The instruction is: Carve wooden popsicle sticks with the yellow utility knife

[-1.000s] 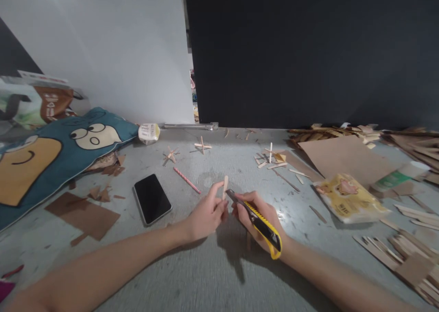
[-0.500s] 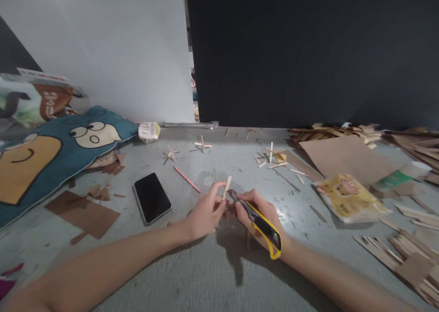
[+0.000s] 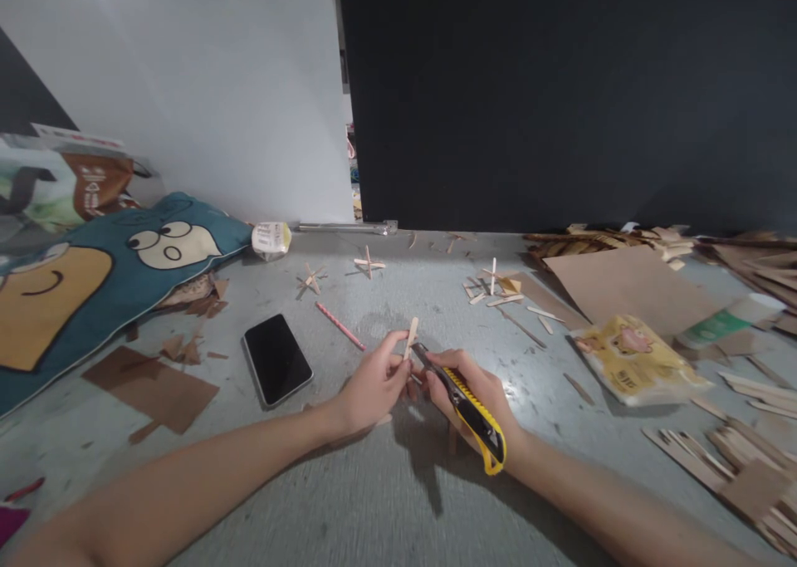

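Between the thumb and fingers of my left hand [image 3: 377,380], a short flat wooden stick [image 3: 412,335] is pinched, its free end pointing up and away from me. My right hand [image 3: 470,384] grips a yellow and black utility knife [image 3: 476,422], its blade end angled toward the stick. The knife's tip lies right beside the stick; whether it touches cannot be made out. Both hands are close together above the grey table [image 3: 324,501]. Left of them lie a pink striped pencil-like stick [image 3: 339,326] and a black-screened phone [image 3: 276,359].
Small crossed-stick pieces [image 3: 369,263] stand farther back. Loose sticks [image 3: 504,300] are scattered behind my right hand. To the right lie a yellow packet [image 3: 635,359], a glue bottle [image 3: 726,322] and wooden strips [image 3: 740,476]. On the left are a blue cushion [image 3: 118,285] and brown cardboard [image 3: 153,388].
The knife's handle has shifted slightly left and down, its body turned a little in my right hand. The stick in my left hand has moved very slightly left.
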`<state>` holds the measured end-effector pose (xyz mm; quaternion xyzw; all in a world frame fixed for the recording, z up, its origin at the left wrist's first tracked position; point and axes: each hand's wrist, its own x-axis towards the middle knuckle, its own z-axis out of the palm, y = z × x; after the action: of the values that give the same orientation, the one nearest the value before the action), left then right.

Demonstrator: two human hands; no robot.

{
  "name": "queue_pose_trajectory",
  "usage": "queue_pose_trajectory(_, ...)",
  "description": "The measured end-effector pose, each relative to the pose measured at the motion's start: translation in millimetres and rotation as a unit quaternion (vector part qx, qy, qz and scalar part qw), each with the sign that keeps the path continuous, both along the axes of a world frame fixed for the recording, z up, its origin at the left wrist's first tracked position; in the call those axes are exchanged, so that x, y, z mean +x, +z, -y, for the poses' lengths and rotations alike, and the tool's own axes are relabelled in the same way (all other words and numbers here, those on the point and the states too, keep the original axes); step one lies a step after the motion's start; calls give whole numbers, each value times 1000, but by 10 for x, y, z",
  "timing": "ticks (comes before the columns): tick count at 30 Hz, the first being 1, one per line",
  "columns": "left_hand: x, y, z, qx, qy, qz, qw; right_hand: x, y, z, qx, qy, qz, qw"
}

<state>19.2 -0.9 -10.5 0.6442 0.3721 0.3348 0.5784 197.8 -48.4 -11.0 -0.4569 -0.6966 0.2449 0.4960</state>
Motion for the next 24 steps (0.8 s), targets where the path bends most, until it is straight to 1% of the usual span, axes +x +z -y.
queue_pose_trajectory(5, -1, -1, 2, 0, -3, 6, 1000, -18, 23, -2, 15, 7, -2, 1000)
queue_pose_trajectory(8, -8, -1, -2, 11, -7, -4, 1000, -27, 28, -2, 14, 8, -4, 1000)
queue_pose_trajectory(13, -19, -4, -3, 21, -9, -17, 1000, 3, -2, -10, -37, 4, -20, 999)
queue_pose_trajectory(16, -25, -24, -8, 26, -12, -12, 1000, 26, -46, -33, -73, 13, -54, 996)
queue_pose_trajectory(20, -32, -55, -23, 21, -21, 7, 1000, 38, -109, -82, -106, 37, -131, 985)
queue_pose_trajectory(24, -38, -54, -47, 4, -21, 18, 1000, 41, -81, -109, -114, 44, -182, 976)
